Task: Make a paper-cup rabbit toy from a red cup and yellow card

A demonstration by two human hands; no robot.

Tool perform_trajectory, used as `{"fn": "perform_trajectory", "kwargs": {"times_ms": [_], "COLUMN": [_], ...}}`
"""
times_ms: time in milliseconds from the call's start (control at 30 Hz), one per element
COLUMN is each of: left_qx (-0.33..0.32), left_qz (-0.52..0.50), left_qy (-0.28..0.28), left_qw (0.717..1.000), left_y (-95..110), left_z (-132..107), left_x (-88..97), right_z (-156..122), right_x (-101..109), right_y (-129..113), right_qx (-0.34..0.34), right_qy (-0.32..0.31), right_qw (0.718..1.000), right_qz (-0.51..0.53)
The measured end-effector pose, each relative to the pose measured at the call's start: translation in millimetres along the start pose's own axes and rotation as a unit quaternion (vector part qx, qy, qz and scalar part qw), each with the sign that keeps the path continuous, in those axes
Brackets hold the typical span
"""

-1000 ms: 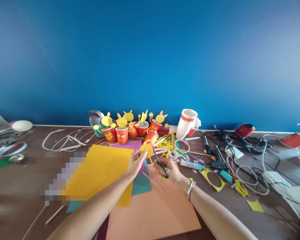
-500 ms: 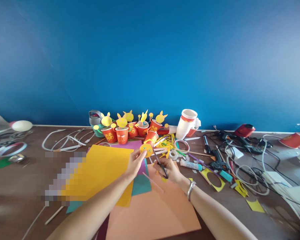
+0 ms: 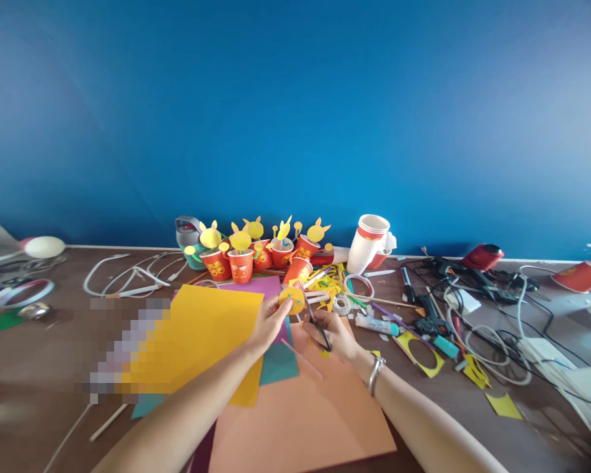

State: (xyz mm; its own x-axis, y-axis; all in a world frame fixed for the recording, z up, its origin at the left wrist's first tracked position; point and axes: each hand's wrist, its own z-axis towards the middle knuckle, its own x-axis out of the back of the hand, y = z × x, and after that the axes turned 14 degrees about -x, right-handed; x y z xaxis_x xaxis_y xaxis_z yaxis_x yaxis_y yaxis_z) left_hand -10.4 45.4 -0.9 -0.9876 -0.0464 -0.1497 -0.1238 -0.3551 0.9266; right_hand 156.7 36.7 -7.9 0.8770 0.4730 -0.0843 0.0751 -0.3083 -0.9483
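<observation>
Between the thumb and fingers of my left hand (image 3: 270, 320) is a round yellow paper disc (image 3: 292, 300) with small markings on it. My right hand (image 3: 332, 334) grips dark-handled scissors (image 3: 319, 324), whose blades point up and left to the disc's right edge. Whether the blades touch the paper I cannot tell. Below both hands lies a large peach paper sheet (image 3: 300, 420). A yellow sheet (image 3: 201, 335) is under my left forearm, with a teal sheet (image 3: 279, 366) beside it.
Several red paper cups (image 3: 241, 268) with yellow paper figures stand along the wall. Stacked white cups (image 3: 367, 244) are right of them. Yellow paper scraps (image 3: 320, 282) and a glue stick (image 3: 375, 324) lie behind my right hand. Cables and a glue gun (image 3: 431, 316) spread across the right side.
The yellow disc has shifted slightly right and turned in my left hand, closer to the scissors. My right hand has hardly moved.
</observation>
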Motion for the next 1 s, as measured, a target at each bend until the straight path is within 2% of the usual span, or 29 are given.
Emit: {"fn": "perform_trajectory", "kwargs": {"times_ms": [100,300,1000], "left_qx": [-0.003,-0.005,0.006], "left_qz": [0.000,-0.008,-0.018], "left_qy": [-0.021,-0.022,0.006], "left_qw": [1.000,1.000,1.000], "left_y": [-0.1,2.6,-0.7], "left_z": [0.5,1.0,0.9], "left_x": [0.7,0.9,2.5], "right_z": [0.0,-1.6,-1.2], "right_x": [-0.2,-0.6,0.2], "right_y": [-0.3,-3.7,-3.3], "right_qx": [0.001,0.007,0.016], "right_qy": [-0.006,-0.007,-0.020], "right_qw": [1.000,1.000,1.000], "right_qz": [0.006,-0.004,-0.013]}}
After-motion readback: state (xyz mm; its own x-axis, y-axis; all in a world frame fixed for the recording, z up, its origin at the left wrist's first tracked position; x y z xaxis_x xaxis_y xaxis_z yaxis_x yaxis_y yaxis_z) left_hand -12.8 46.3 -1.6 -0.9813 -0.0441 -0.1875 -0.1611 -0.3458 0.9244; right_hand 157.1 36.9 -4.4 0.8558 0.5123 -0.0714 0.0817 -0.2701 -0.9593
